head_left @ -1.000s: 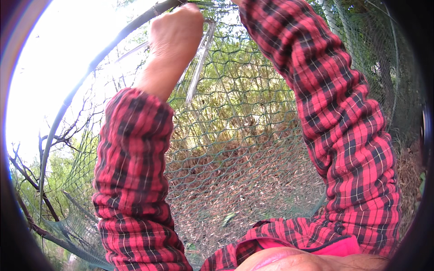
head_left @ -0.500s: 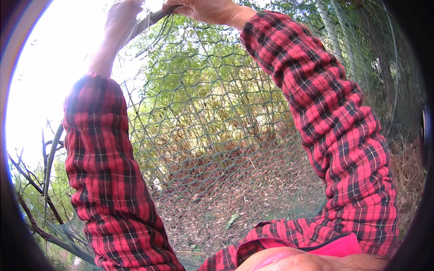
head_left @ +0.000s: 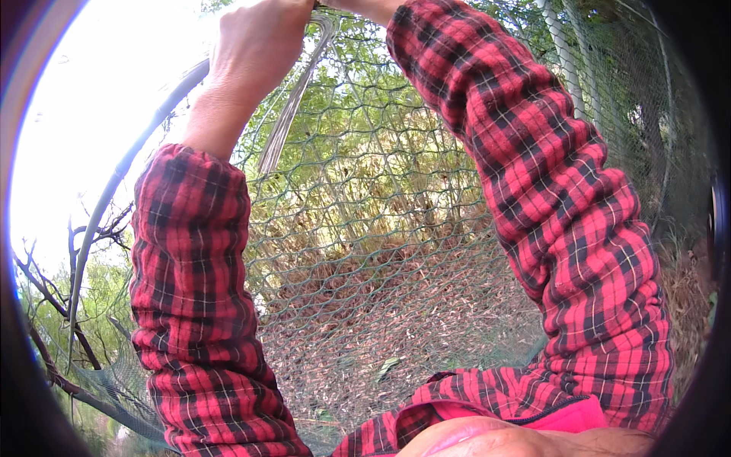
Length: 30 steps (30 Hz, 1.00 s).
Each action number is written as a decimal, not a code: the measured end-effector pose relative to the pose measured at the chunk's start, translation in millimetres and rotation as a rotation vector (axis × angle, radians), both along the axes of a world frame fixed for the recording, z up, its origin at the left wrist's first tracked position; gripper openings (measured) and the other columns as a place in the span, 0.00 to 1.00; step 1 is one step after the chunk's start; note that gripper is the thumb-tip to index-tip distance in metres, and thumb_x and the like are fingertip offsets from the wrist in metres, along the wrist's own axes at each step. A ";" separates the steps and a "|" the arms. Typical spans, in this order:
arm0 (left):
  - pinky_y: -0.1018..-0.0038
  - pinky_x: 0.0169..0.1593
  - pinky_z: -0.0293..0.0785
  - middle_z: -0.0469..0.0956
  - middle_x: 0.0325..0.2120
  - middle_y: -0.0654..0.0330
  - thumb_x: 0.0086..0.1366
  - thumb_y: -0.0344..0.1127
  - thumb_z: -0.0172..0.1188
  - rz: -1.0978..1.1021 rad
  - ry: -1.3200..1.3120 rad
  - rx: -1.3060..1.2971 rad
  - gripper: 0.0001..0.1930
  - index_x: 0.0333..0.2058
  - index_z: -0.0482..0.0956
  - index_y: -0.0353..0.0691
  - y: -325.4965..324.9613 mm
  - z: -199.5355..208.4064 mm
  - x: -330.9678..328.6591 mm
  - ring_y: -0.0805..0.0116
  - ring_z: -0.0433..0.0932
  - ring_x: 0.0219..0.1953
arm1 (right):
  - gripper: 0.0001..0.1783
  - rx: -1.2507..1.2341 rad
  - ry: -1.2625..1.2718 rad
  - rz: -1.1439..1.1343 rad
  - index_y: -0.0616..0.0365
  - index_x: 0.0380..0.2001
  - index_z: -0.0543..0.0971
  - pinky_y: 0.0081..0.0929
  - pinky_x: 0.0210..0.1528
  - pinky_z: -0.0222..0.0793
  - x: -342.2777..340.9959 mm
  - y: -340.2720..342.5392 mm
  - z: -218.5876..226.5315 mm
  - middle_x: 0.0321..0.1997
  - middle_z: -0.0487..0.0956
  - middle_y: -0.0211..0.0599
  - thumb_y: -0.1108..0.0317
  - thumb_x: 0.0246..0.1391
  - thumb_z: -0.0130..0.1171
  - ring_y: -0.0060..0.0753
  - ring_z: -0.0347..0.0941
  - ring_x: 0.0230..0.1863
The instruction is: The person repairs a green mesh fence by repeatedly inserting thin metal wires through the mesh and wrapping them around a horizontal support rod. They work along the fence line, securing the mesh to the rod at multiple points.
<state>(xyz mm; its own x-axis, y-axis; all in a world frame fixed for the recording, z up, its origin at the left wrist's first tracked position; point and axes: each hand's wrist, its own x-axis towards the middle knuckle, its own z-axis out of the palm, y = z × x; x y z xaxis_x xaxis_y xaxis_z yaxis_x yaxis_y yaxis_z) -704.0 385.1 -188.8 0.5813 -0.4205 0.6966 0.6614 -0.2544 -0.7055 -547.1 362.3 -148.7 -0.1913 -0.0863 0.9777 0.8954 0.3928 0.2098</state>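
At the top edge my left hand [head_left: 263,38] is raised with its fingers curled, partly cut off by the frame. A bundle of thin, pale strands [head_left: 288,122] hangs beside it, bent over at the top, and seems held in that hand. Close by on the right is my right hand [head_left: 364,7]; only its wrist end shows and its fingers are out of view. A long grey-green curved pole [head_left: 114,179] rises from the lower left and passes behind my left wrist. Green mesh netting [head_left: 365,198] spreads below and between my arms.
Bare dark branches [head_left: 84,350] stand at the left, against bright sky. Behind the netting are leafy shrubs and a slope covered with dry leaves [head_left: 358,343]. Pale upright poles [head_left: 563,57] and more netting stand at the right.
My left hand has moved right, toward my right hand, and the strands have come along and now hang lower. More of the pole shows at the left. My right hand has risen mostly out of view.
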 end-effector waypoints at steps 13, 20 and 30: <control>0.73 0.34 0.75 0.77 0.39 0.66 0.61 0.32 0.51 -0.375 -0.188 0.124 0.14 0.45 0.76 0.54 8.5 44.1 -46.7 0.68 0.80 0.31 | 0.11 -0.134 0.067 0.051 0.61 0.30 0.80 0.34 0.30 0.67 7.4 11.3 -4.7 0.23 0.78 0.46 0.66 0.47 0.54 0.42 0.74 0.24; 0.68 0.40 0.72 0.77 0.32 0.54 0.64 0.36 0.44 -0.098 -0.349 -0.199 0.13 0.39 0.76 0.40 51.9 41.5 -114.9 0.57 0.77 0.35 | 0.10 0.008 0.147 0.247 0.61 0.29 0.76 0.32 0.32 0.69 12.8 25.2 16.9 0.22 0.77 0.42 0.67 0.43 0.56 0.39 0.74 0.25; 0.66 0.36 0.73 0.78 0.31 0.51 0.65 0.37 0.44 -0.048 -0.456 -0.250 0.13 0.42 0.75 0.43 52.4 6.1 -149.1 0.57 0.78 0.32 | 0.09 -0.225 0.039 0.024 0.60 0.30 0.76 0.29 0.30 0.68 13.0 21.9 33.5 0.26 0.76 0.43 0.67 0.46 0.53 0.36 0.73 0.27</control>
